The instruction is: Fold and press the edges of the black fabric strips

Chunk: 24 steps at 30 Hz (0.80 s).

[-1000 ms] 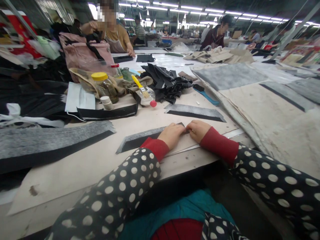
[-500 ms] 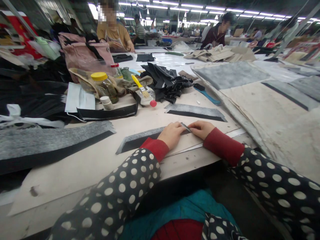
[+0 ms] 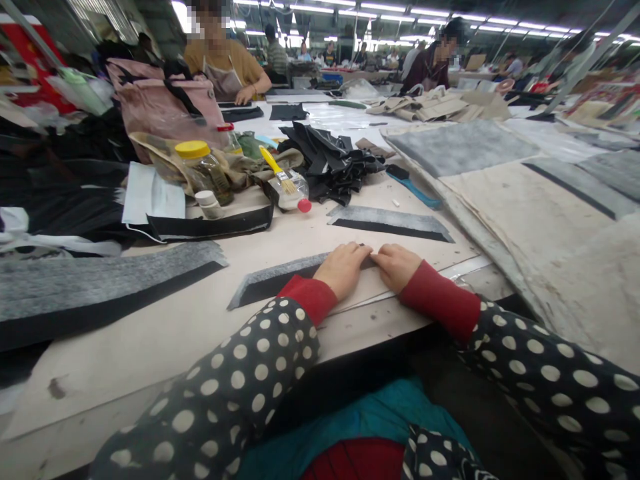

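Observation:
A grey-and-black fabric strip (image 3: 283,275) lies slantwise on the pale table board in front of me. My left hand (image 3: 342,270) rests over its right part, fingers bent and pressed together on the cloth. At the strip's right end, my right hand (image 3: 398,268) is closed with its fingertips on the edge. The two hands' fingertips almost meet, and they hide that end of the strip. Just beyond lies a similar grey strip with a black edge (image 3: 393,225), flat and untouched.
A larger grey-and-black piece (image 3: 107,283) lies left. Behind are a yellow-lidded jar (image 3: 203,170), a yellow-handled brush (image 3: 277,170), a pile of black pieces (image 3: 333,160) and a blue-handled tool (image 3: 413,187). Pale cloth (image 3: 530,220) covers the right side. A co-worker (image 3: 227,63) stands across the table.
My right hand has moved slightly left, close against my left fingertips, and the strip's raised end is now covered. My left hand stays on the strip. The view has shifted a little.

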### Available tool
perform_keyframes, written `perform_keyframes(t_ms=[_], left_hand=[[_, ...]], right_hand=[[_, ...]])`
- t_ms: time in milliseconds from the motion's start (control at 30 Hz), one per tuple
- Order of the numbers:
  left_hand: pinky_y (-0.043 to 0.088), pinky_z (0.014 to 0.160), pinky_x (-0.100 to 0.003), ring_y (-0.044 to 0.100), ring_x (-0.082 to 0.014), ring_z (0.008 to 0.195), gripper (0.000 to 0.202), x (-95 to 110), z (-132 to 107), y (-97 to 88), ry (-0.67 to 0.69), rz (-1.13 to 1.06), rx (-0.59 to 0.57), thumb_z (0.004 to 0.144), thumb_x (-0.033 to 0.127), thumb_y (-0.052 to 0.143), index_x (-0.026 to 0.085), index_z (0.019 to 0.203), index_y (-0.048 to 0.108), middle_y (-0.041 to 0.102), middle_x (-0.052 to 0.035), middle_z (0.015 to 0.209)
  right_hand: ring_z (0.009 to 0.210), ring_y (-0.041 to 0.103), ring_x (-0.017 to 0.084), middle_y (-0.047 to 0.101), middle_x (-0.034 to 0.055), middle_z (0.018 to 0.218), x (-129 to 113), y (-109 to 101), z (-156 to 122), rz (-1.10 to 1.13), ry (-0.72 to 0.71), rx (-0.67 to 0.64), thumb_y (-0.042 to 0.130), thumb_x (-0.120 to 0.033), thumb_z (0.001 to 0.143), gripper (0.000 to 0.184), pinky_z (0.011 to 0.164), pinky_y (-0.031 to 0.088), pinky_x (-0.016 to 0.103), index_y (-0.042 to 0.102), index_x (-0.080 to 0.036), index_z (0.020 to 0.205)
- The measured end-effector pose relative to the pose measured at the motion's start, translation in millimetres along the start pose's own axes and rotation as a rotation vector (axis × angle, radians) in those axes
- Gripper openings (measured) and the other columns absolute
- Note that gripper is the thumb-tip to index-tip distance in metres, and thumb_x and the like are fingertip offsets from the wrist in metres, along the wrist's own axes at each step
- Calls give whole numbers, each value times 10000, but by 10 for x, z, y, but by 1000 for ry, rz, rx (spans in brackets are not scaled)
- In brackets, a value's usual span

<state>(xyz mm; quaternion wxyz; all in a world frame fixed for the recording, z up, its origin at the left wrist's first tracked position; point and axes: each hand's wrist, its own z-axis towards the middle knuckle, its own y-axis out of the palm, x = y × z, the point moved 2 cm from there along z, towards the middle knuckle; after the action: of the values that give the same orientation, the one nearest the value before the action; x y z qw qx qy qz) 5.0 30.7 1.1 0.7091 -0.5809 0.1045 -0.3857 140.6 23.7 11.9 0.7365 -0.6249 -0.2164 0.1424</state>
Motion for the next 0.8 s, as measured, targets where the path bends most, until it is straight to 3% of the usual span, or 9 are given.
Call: perform_keyframes(t_ms=[100, 333, 533, 700, 800], left_hand=[[400, 829, -317, 449, -169, 884, 373, 5, 3, 8, 28, 15, -20, 827, 121, 332, 229, 1161, 460, 496, -45, 1001], [413, 781, -316, 444, -172, 836, 350, 20, 1, -10, 51, 77, -49, 835, 151, 342, 247, 1126, 509, 483, -50, 968], [403, 791, -304, 439, -160, 838, 336, 17, 2, -3, 54, 88, -52, 842, 164, 349, 271, 1114, 513, 471, -39, 950], [396, 788, -301, 435, -157, 840, 326, 29, -5, -20, 71, 107, -71, 851, 179, 341, 268, 1114, 513, 469, -38, 956], [394, 779, -301, 434, -161, 847, 327, 48, -17, -43, 68, 137, -93, 850, 181, 346, 268, 1123, 503, 473, -40, 973]], right_hand=[[747, 513, 199, 576, 117, 788, 42, 21, -12, 36, -28, 21, 424, -77, 712, 282, 727, 409, 304, 646, -77, 887], [743, 552, 141, 578, 66, 799, 331, 98, -117, 399, -89, 175, 424, -146, 760, 277, 712, 453, 250, 646, -145, 924], [734, 532, 167, 586, 87, 786, 251, 74, -140, 284, -179, 212, 424, -130, 760, 252, 707, 453, 289, 652, -132, 867], [761, 500, 210, 593, 123, 830, 116, 13, -249, 125, -128, 158, 424, -106, 752, 301, 735, 439, 346, 634, -82, 965], [788, 507, 210, 595, 110, 858, 186, 14, -265, 197, -99, 148, 426, -101, 737, 330, 754, 437, 347, 636, -108, 991]])
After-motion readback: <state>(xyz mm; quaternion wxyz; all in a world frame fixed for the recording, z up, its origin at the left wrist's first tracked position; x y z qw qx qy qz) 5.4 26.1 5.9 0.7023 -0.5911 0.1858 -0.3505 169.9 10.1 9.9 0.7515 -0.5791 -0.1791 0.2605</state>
